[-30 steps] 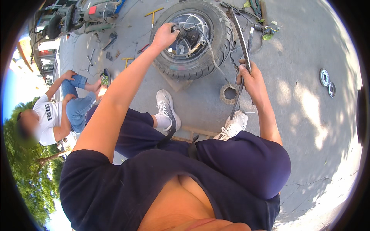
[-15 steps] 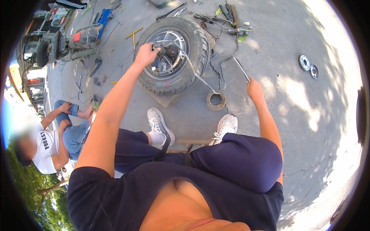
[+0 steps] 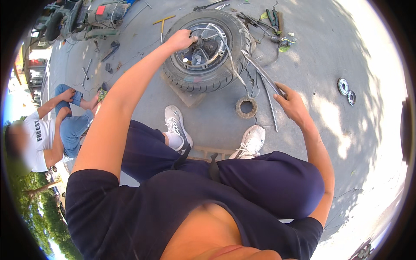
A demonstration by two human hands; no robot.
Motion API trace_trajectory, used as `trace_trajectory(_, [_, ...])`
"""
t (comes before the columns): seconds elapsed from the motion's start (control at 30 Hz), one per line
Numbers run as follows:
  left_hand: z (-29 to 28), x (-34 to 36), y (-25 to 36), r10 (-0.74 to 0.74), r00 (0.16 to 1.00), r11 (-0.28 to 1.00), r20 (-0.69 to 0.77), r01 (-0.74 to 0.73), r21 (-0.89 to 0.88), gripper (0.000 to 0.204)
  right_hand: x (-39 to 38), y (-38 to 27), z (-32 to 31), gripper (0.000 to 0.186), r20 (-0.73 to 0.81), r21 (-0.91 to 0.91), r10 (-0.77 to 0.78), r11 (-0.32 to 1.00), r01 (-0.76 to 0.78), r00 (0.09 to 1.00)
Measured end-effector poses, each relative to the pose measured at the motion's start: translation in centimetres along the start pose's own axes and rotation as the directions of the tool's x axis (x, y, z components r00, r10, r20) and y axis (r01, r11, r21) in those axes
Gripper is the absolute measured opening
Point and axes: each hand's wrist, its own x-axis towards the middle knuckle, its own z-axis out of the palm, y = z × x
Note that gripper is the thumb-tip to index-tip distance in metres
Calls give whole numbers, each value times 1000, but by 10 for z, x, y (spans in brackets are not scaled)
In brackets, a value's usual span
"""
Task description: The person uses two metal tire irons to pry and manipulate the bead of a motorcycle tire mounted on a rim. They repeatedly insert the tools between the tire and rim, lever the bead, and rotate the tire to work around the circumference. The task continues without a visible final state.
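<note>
Wheel [image 3: 212, 53] lying on slab [image 3: 193, 100], left hand [image 3: 181, 40] at hub [image 3: 208, 44], right hand [image 3: 291, 103] curled round bar [image 3: 262, 73].
Left fingers seem to pinch the hub, though partly hidden; swinging the bar carelessly could snag the cable [image 3: 239, 78].

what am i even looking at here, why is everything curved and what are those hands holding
There is no robot: these are a person's own bare hands. The view comes from a wide fisheye camera worn on the head, looking down, so straight edges bend. The left hand grips the hub of a wheel lying on its side. The right hand holds a metal bar pointing toward the wheel. On the grey ground are a thick brown ring, a yellow T-shaped tool and two round metal parts. At the left sits another person.
</note>
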Motion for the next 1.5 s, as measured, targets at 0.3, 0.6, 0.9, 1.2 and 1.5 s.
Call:
trace_trajectory(0.3, [21,-5,-6,-10,989,998,-149,0,-70,61,25,-57,12,42,170,-373,-247,880,294,954])
trace_trajectory(0.6, [30,-14,-3,-48,967,995,-252,24,-99,54,18,-86,40,36,123,-518,-190,825,226,974])
trace_trajectory(0.9, [47,-14,-5,-128,938,980,-322,70,-185,59,15,-65,74,31,-62,-370,-261,902,221,963])
trace_trajectory(1.2, [43,-4,-11,-67,954,991,-293,29,-133,68,5,-52,95,33,-164,-345,-271,917,202,949])
trace_trajectory(1.5, [45,-11,-8,-20,935,997,-354,-5,-71,52,2,-35,103,34,-179,-370,-261,911,181,949])
